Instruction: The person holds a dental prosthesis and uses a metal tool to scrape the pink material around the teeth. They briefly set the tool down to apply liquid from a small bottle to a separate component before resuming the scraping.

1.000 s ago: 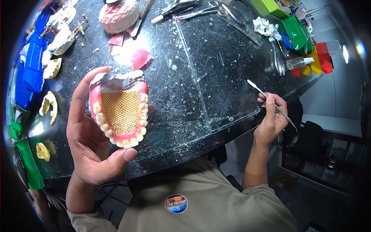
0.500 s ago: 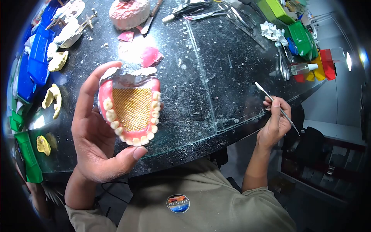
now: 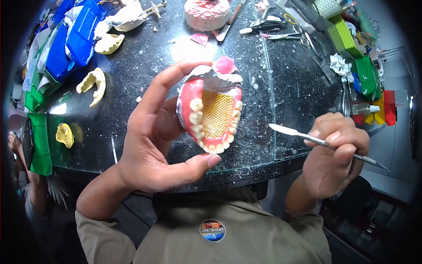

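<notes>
My left hand [image 3: 151,143] grips a denture on its cast [image 3: 196,99], thumb at the front teeth and fingers at the back edge. Pink gum material with cream teeth rims a gold mesh palate [image 3: 216,115], and the pale cast shows along the back. The teeth face up toward me, and the denture is tilted. In my right hand [image 3: 336,154] is a metal wax carver [image 3: 318,141], pinched between thumb and fingers. Its flat blade points left toward the denture, apart from it, and its thin end sticks out to the right.
Pink wax pieces [image 3: 200,39], a round pink-topped cast [image 3: 206,15] and a knife [image 3: 230,24] lie at the back. Yellowish plaster pieces [image 3: 100,86] sit at left near blue bins [image 3: 81,37]. Scissors [image 3: 283,36], a clear bottle [image 3: 362,108] and coloured bins are at right. Another person's arm shows far left.
The view has shifted, so the bench items appear further right. The denture is tilted more to one side. My right hand has come nearer, its carver now lying flatter with the blade toward the denture.
</notes>
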### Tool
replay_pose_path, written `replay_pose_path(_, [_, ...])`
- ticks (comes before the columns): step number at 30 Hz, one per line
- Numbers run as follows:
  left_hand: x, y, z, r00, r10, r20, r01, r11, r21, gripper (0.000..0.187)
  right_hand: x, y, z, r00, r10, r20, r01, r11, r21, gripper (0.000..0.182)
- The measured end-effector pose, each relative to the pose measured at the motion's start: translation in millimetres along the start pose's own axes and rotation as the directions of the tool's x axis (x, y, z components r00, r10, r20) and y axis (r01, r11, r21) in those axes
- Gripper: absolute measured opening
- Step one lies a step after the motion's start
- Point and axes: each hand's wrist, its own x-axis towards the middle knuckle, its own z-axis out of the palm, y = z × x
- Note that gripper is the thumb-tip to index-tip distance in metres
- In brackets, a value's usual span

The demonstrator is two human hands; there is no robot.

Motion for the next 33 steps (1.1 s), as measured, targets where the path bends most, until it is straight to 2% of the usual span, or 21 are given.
replay_pose_path(4, [0.4, 0.5, -3.4, 0.998, 0.057, 0.022, -0.058, 0.997, 0.042, 0.091, 18.3, -3.5, 22.9, 0.998, -0.029, 0.051, 0.033, 0.995, -0.093, 0.03])
replay_pose_path(12, [1.2, 2.7, -6.7, 0.998, 0.05, 0.044, -0.053, 0.996, 0.073, 0.091, 19.2, 0.1, 34.5, 0.998, 0.033, 0.061, -0.028, 0.997, -0.077, 0.031])
replay_pose_path(17, [0.8, 1.4, -3.6, 0.999, 0.031, -0.011, -0.03, 0.999, 0.044, 0.091, 18.2, 2.4, 37.1, 0.997, 0.04, 0.061, -0.036, 0.998, -0.061, 0.033])
replay_pose_path(21, [2.1, 1.5, -7.0, 0.999, 0.029, 0.037, -0.031, 0.999, 0.045, 0.092, 18.0, 1.5, 38.4, 0.996, 0.07, 0.06, -0.067, 0.996, -0.055, 0.034])
replay_pose_path(33, [1.6, 3.3, -7.3, 0.999, 0.017, 0.044, -0.019, 0.999, 0.043, 0.094, 18.1, 6.2, 39.3, 0.996, 0.046, 0.071, -0.044, 0.998, -0.039, 0.034])
